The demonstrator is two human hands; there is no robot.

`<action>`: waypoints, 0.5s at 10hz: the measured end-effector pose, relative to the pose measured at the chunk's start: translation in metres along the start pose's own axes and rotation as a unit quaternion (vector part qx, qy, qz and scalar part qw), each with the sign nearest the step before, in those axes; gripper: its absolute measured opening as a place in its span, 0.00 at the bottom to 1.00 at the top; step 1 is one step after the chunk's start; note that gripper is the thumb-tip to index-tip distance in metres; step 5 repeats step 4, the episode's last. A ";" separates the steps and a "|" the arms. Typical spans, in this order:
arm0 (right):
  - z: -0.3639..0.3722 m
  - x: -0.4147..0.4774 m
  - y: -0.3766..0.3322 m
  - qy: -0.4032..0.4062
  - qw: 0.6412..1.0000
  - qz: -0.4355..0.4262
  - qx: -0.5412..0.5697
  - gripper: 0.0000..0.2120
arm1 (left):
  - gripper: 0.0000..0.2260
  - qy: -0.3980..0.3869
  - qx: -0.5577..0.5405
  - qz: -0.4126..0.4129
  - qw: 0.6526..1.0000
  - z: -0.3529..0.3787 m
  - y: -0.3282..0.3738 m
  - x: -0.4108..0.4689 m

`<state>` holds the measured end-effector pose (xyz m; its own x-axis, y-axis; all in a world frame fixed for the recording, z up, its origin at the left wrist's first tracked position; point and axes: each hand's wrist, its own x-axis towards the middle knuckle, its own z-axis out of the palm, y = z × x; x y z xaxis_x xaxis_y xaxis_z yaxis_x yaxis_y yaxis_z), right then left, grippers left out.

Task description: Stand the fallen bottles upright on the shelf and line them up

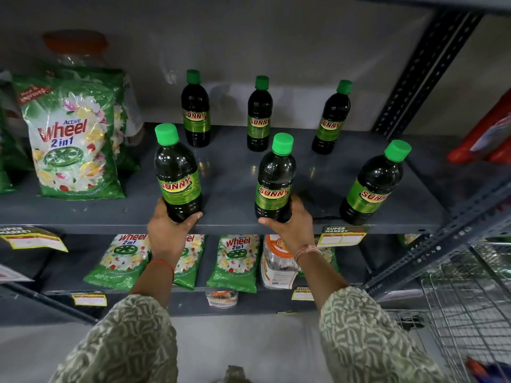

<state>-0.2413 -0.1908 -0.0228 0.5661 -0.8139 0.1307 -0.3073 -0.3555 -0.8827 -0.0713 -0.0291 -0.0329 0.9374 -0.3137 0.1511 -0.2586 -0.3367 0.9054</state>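
A Wheel detergent bag (74, 139) leans at the left of the grey shelf (235, 186). The left hand (168, 230) grips the near-left bottle (177, 175) at its base; the right hand (293, 228) clasps the near-middle bottle (275, 181). The near-right bottle (373, 186) stands free, seemingly upright. Three far bottles (258, 114) stand behind.

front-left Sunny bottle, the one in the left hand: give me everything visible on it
The front-left bottle looks like clear plastic filled with very dark liquid, with a bright green screw cap and a green label reading SUNNY in red. It stands upright at the front edge of the grey shelf, left end of the front row of three. The left hand wraps its base from below and behind. Nothing else touches it; the detergent bag sits apart to its left.
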 end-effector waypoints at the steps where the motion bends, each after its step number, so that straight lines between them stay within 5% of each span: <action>1: 0.000 0.000 0.000 -0.003 1.000 -0.001 -0.006 0.30 | 0.29 -0.004 -0.003 0.003 1.000 -0.001 -0.002 0.001; 5: -0.002 -0.007 -0.006 0.007 1.000 0.011 0.028 0.39 | 0.39 -0.054 -0.015 -0.015 0.998 -0.010 0.002 -0.003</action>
